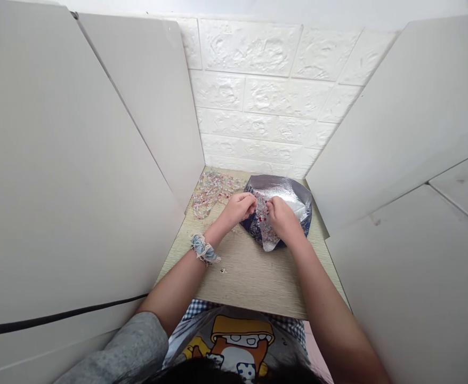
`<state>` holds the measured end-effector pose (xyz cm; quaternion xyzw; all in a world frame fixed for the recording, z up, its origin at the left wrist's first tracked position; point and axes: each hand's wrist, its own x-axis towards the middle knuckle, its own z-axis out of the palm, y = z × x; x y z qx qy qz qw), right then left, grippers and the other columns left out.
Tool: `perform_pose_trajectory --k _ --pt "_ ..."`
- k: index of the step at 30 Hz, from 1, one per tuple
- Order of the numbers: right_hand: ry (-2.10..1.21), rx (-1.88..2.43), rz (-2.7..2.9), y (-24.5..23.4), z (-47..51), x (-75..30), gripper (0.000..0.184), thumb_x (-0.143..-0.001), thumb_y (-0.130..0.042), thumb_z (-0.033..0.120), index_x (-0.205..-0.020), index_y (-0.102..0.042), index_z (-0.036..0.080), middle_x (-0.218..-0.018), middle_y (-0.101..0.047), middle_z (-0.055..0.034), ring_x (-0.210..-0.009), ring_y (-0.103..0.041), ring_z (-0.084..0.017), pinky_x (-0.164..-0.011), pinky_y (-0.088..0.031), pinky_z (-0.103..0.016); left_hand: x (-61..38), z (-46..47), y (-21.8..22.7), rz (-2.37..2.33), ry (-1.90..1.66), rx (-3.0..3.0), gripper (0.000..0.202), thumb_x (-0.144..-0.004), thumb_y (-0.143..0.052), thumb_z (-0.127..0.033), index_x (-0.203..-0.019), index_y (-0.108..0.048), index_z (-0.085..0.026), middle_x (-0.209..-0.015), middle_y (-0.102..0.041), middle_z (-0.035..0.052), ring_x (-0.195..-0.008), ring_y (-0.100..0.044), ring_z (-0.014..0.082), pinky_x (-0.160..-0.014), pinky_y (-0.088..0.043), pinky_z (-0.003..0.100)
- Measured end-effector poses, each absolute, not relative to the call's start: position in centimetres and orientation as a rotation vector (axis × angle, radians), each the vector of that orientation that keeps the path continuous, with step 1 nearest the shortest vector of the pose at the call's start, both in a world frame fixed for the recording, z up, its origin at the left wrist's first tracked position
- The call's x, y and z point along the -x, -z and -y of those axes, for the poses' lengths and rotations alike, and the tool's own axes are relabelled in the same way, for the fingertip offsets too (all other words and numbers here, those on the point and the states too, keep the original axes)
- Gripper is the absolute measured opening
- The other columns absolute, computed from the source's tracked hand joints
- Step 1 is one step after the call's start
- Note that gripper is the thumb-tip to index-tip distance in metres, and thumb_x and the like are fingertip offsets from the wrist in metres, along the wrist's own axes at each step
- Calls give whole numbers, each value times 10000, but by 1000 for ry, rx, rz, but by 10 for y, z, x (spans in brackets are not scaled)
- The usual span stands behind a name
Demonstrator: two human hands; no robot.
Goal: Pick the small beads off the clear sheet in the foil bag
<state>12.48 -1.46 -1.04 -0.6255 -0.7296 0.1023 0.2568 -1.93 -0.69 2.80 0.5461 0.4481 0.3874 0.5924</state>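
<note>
The right hand (282,220), in the middle of the frame right of centre, was clamped on a small clear plastic bag of pink, red and pale beads (264,223), its curled fingers covering part of the near edge. The left hand (242,207) was closed beside the bag's upper left edge, its back hiding the fingertips, so I could not tell whether it pinched anything. The bead-filled bag lay over a dark blue patterned pouch with a shiny silver lining (284,188), and hands and beads together blocked much of its mouth; what lay deeper was out of sight. Left of it, near the back edge of the pale wood-grain tabletop (253,280), a tangled heap of multicoloured bead strands (214,191) was too fine to separate, its right side near the left wrist. A tiny dark-and-white object (223,270), below centre, was too small to identify. A light blue, lace-edged scrunchie (204,249) circled the left wrist. White flat panels (410,160) closed in both sides, white brick-textured wall (258,96) stood behind, and the frame's bottom edge cut off the grey printed shirt (202,333).
</note>
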Motion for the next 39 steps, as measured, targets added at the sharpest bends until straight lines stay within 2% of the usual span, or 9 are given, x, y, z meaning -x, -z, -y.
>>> perform_pose_trajectory --k 4,10,13,23,39 --pt "-563 1438 1704 8 13 -121 203 -836 -337 349 -760 -453 201 -687 -495 -8 -639 -465 -153 -594 -377 -280 19 7 -28 -1043 -886 -1286 172 -708 -373 -162 -542 -410 -141 -453 -380 -46 -330 -284 15 -346 -175 170" --pt "-1158 984 1257 11 13 -112 194 -769 -453 402 -833 -457 218 -939 -501 -12 -656 -511 -100 -591 -448 -245 20 4 -24 -1058 -875 -1345 156 -691 -383 -190 -550 -430 -143 -454 -388 -47 -355 -297 28 -372 -200 181" --pt "-1296 906 1169 9 13 -109 188 -748 -484 397 -802 -454 219 -916 -512 -2 -654 -514 -88 -578 -443 -225 20 4 -21 -1062 -853 -1414 168 -688 -389 -219 -542 -430 -146 -463 -399 -45 -384 -308 36 -397 -220 188" --pt "-1349 883 1098 3 15 -111 188 -714 -533 372 -740 -457 202 -774 -517 10 -598 -481 -81 -557 -423 -213 22 8 -20 -1163 -849 -1760 252 -702 -393 -298 -499 -413 -150 -485 -401 -39 -500 -354 73 -483 -260 203" --pt "-1424 834 1059 -3 17 -113 203 -722 -533 372 -756 -409 215 -676 -539 27 -587 -522 -88 -597 -447 -232 21 8 -21 -1174 -817 -1803 208 -695 -389 -263 -532 -457 -153 -507 -411 -34 -524 -373 84 -500 -279 199"
